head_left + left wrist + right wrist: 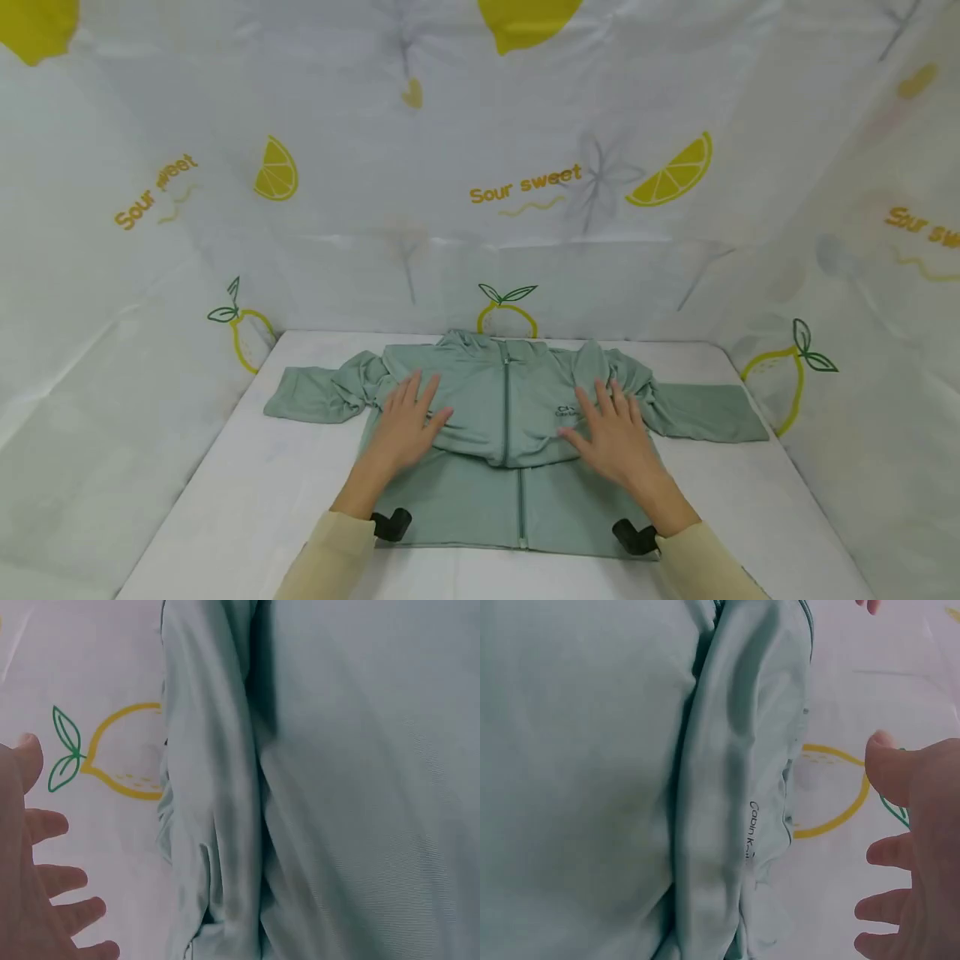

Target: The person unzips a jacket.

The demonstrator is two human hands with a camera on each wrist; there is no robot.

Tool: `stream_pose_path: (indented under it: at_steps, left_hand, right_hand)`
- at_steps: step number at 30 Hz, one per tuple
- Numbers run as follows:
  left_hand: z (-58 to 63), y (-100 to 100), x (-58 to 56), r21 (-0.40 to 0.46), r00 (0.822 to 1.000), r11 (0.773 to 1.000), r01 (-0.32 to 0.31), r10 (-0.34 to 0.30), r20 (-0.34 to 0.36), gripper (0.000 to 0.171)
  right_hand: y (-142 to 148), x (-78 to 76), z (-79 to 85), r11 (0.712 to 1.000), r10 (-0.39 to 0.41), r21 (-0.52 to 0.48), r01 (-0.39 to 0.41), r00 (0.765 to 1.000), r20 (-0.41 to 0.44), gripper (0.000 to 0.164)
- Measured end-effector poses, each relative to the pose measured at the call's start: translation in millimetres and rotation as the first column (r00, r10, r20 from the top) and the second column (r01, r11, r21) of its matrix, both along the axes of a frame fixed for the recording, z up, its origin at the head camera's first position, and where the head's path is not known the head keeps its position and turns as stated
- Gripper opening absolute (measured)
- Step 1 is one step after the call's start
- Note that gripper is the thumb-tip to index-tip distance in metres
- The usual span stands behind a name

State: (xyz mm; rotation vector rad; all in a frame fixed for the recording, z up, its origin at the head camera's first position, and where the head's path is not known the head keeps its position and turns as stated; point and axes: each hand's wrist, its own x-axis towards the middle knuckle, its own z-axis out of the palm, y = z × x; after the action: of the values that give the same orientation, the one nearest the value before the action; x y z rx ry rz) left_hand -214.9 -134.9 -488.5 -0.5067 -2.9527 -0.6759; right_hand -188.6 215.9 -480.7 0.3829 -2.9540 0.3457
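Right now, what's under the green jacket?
White table shows beside the jacket and below its hem, so that's what it lies on. Its bunched top also covers some of its lower part. Anything else underneath is hidden, so I can't tell.

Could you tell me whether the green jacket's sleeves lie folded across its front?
No, the sleeves of the jacket stretch out to opposite sides.
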Motion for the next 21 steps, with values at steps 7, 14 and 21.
stream_pose_path:
  at_steps: [7,14,21]
  left_hand:
    - [11.4,6.1,-19.4,0.064,0.999,0.997,0.037,-0.038,0.025,0.061]
    - [12.4,11.5,-42.5,0.127,0.999,0.991,0.048,-0.050,0.014,0.056]
    - [9.9,29.1,-71.9,0.155,0.995,0.986,0.058,-0.069,0.066,0.051]
  right_hand:
    - [-9.4,-23.5,8.9,0.999,0.034,-0.030,-0.034,0.999,-0.003,0.069]
    - [-19.7,-49.5,16.2,0.993,0.107,-0.056,-0.108,0.994,-0.025,0.062]
    - [-25.3,-81.2,11.3,0.985,0.151,-0.081,-0.152,0.988,-0.026,0.054]
